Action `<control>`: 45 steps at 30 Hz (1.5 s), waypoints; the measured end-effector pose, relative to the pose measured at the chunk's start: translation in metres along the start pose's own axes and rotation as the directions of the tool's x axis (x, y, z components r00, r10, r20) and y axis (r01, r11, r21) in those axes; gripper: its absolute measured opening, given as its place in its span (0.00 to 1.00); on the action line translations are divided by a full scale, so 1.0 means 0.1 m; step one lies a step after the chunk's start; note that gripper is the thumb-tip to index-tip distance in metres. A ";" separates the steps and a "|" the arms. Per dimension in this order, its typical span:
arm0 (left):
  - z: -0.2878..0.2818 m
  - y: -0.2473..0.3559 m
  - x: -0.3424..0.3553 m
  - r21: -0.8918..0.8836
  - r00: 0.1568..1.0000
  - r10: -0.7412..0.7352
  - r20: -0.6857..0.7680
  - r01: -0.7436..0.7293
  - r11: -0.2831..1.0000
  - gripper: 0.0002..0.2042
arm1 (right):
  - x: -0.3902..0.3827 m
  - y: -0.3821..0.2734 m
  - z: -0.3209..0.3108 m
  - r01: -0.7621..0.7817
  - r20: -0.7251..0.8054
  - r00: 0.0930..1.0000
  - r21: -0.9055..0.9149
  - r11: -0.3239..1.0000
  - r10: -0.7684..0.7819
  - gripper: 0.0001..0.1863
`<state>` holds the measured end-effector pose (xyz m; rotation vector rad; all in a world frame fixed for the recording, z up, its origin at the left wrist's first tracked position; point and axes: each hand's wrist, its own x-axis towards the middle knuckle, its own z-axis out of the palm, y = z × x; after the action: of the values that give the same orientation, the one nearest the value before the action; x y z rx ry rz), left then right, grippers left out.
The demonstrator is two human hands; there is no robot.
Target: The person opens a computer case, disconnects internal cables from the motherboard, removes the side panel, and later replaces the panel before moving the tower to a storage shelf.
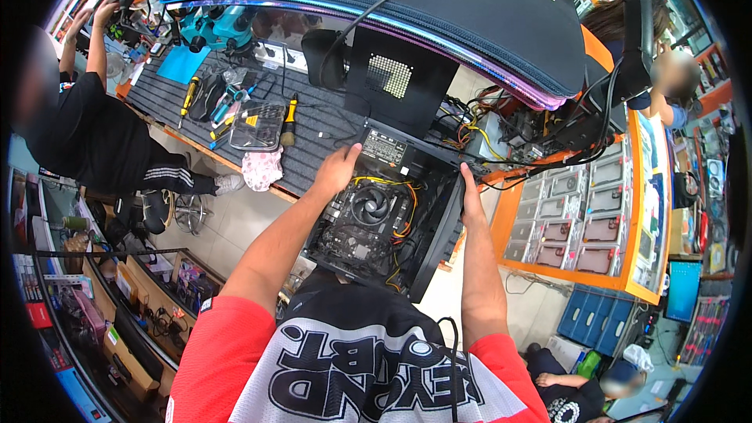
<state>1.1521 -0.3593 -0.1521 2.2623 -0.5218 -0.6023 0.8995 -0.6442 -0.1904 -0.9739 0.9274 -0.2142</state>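
- Your left hand (337, 170) rests on the upper left edge of the open black desktop computer case (384, 211); its fingers are curled over the rim, gripping it, just beside the black power supply box (385, 147) at the top of the case.
- Your right hand (470, 200) is closed on the right side wall of the same case, thumb and fingers clamped on the thin black panel edge; the arm runs straight down to the lower edge of the view.
- The case sits between your two hands, in front of your chest, at the near edge of the dark slatted desk (313, 129); its open side faces up at you.
- Inside you see the green-black motherboard (352, 239) with a round black cooler fan (370, 205) at its middle; yellow and black wires (403, 204) loop along its right side.
- On the desk, left of your left hand, lie a pink crumpled cloth (262, 168), a clear plastic parts tray (257, 125), a yellow-handled screwdriver (289, 117) and another yellow-handled tool (188, 95); they are all apart from the case.
- A black panel with a square perforated grille (392, 77) stands upright behind the case.
- A large dark fabric canopy (439, 8) arches over the desk.
- A person in a black shirt (86, 125) sits at the far left, one arm raised, well apart from you.
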 end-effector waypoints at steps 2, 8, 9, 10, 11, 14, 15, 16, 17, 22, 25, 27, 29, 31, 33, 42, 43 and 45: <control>-0.01 -0.01 -0.01 0.009 1.000 -0.012 0.018 0.012 1.000 0.38 | -0.10 -0.04 0.08 0.054 -0.007 0.999 0.001 0.999 -0.054 0.46; 0.04 0.02 0.05 -0.028 0.999 0.034 0.033 -0.034 0.999 0.38 | -0.21 -0.15 0.07 0.070 -0.039 0.997 -0.020 0.997 -0.071 0.47; 0.04 0.00 0.04 -0.022 0.999 0.018 0.031 -0.017 1.000 0.39 | -0.24 -0.16 0.09 0.056 -0.042 0.997 -0.029 0.998 -0.057 0.47; 0.03 -0.01 0.03 -0.015 1.000 0.001 0.028 -0.001 1.000 0.39 | -0.26 -0.18 0.11 0.052 -0.044 0.998 -0.021 0.998 -0.053 0.47; 0.04 -0.02 0.03 -0.008 1.000 -0.014 0.023 0.014 1.000 0.39 | -0.28 -0.20 0.14 0.063 -0.037 0.997 -0.028 0.998 -0.064 0.47; 0.04 0.02 0.05 0.021 0.999 -0.006 0.032 0.005 1.000 0.39 | -0.20 -0.14 0.06 0.090 -0.057 0.994 -0.054 0.994 -0.093 0.47; 0.04 0.02 0.06 0.026 0.999 -0.003 0.033 0.003 1.000 0.39 | -0.17 -0.12 0.04 0.093 -0.044 0.994 -0.052 0.994 -0.096 0.47; 0.05 0.02 0.06 0.019 0.999 -0.006 0.035 0.005 1.000 0.39 | -0.14 -0.10 0.01 0.097 -0.032 0.995 -0.050 0.994 -0.098 0.47; 0.06 0.02 0.06 0.012 0.999 -0.009 0.037 0.008 1.000 0.39 | -0.12 -0.08 -0.01 0.098 -0.033 0.995 -0.045 0.994 -0.100 0.47; 0.07 -0.02 0.07 -0.018 1.000 0.010 0.029 -0.009 1.000 0.39 | -0.07 -0.06 -0.05 0.089 0.007 0.996 -0.057 0.994 -0.089 0.49; 0.08 0.00 0.05 -0.024 1.000 0.008 0.014 -0.008 1.000 0.40 | -0.09 -0.06 -0.06 0.087 -0.007 0.996 -0.069 0.994 -0.088 0.50; 0.08 0.01 0.05 -0.014 1.000 0.012 0.003 -0.012 1.000 0.40 | -0.09 -0.07 -0.05 0.098 0.008 0.995 -0.055 0.994 -0.098 0.50; 0.08 0.03 0.06 -0.016 1.000 0.011 0.015 -0.011 1.000 0.40 | -0.09 -0.07 -0.07 0.108 0.021 0.994 -0.038 0.993 -0.107 0.50; 0.08 0.00 0.04 0.004 1.000 -0.002 0.009 0.002 1.000 0.39 | -0.16 -0.10 -0.04 0.050 0.004 0.999 -0.040 0.998 -0.050 0.51; 0.08 -0.02 0.03 0.022 1.000 -0.013 0.008 0.013 1.000 0.39 | -0.18 -0.12 -0.01 0.035 -0.003 0.999 -0.056 0.998 -0.036 0.51; 0.12 -0.01 0.10 0.014 0.999 0.028 0.016 -0.028 0.999 0.42 | 0.05 0.11 -0.16 0.088 -0.030 0.996 0.007 0.996 -0.088 0.51; 0.12 -0.03 0.07 0.018 0.999 0.034 0.005 -0.034 0.999 0.42 | -0.02 0.06 -0.09 0.049 0.016 0.999 0.044 0.998 -0.050 0.51; 0.12 -0.09 0.10 0.029 1.000 0.019 0.006 -0.019 0.999 0.41 | -0.05 0.02 -0.03 0.052 -0.023 0.998 0.015 0.999 -0.051 0.50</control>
<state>1.1550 -0.3655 -0.1692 2.2813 -0.5583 -0.5957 0.8930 -0.6421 -0.1901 -0.9835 0.9204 -0.2758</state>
